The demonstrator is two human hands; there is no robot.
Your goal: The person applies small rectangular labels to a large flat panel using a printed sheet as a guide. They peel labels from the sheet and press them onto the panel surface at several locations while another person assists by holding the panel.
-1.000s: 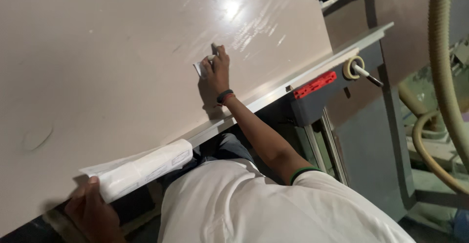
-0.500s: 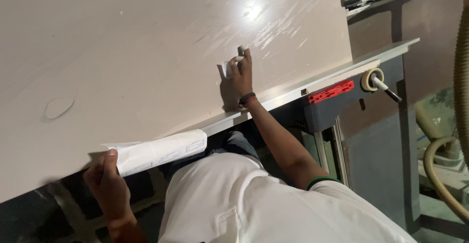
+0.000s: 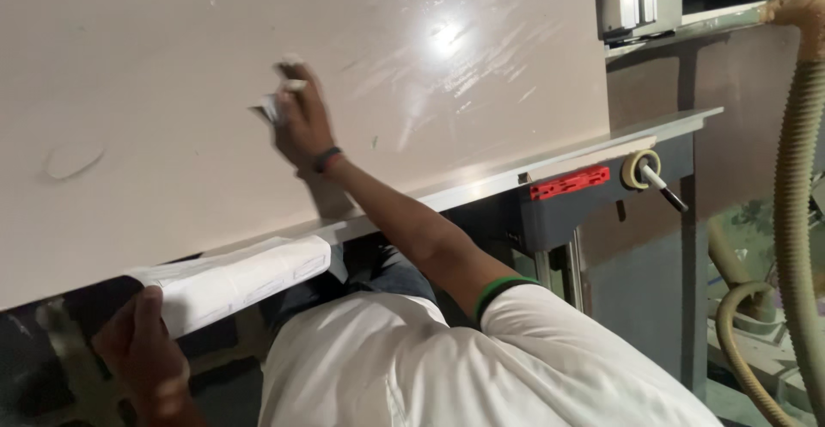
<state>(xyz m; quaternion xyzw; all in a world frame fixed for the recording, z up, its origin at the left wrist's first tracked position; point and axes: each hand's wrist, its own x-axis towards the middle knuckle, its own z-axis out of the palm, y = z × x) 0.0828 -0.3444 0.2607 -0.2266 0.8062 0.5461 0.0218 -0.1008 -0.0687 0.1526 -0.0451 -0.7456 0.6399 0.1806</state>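
A large pale beige panel [image 3: 172, 57] lies flat on a grey machine table and fills most of the view. My right hand [image 3: 299, 126], a dark band on its wrist, reaches out over the panel and presses a small white wad [image 3: 268, 107] against its surface; the hand is blurred by motion. Below the panel's near edge, my left hand [image 3: 142, 354] grips one end of a folded white paper bundle [image 3: 245, 274]. My white shirt fills the bottom of the frame.
A faint round mark [image 3: 73, 159] shows on the panel at left. A red plate [image 3: 574, 182] and a roll of tape on a peg [image 3: 640, 169] sit on the grey frame at right. A beige ribbed hose [image 3: 795, 221] hangs at the far right.
My right hand has slid farther out over the panel, away from its near edge, with the white wad. My left hand still holds the paper bundle below the edge.
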